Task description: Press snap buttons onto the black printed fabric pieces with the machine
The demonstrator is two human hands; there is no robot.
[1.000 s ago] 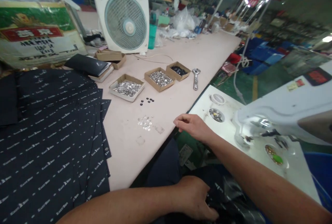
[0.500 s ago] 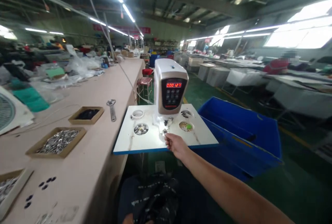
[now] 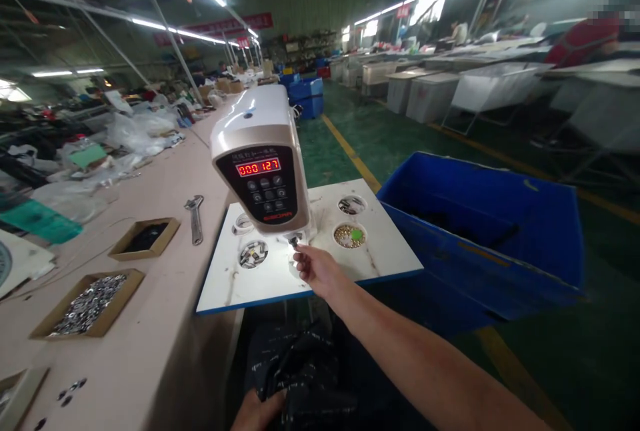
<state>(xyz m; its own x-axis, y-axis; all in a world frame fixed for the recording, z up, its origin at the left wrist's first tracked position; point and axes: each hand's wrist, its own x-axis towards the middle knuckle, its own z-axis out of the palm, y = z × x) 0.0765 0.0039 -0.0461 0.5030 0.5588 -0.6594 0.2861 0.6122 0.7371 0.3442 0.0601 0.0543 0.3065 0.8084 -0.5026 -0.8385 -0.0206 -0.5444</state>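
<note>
My right hand is closed in a pinch just under the head of a white and gold press machine. Whatever its fingertips hold is too small to make out. The machine's red display reads 000127. Around it lies a white board with round cups set in it. One cup holds brass-coloured studs and a green piece; another has small metal parts. Low in view, my left hand grips dark cloth with white lettering, which lies over my lap.
A long table runs along the left. It carries a wrench, a cardboard tray of metal pieces, a smaller tray of dark pieces and loose dark discs. To the right stands a big blue bin. A person in red is farther off.
My view has come closer to the machine, which now stands larger and farther left. My right hand has moved up nearer the press head. More of my left hand shows on the cloth.
</note>
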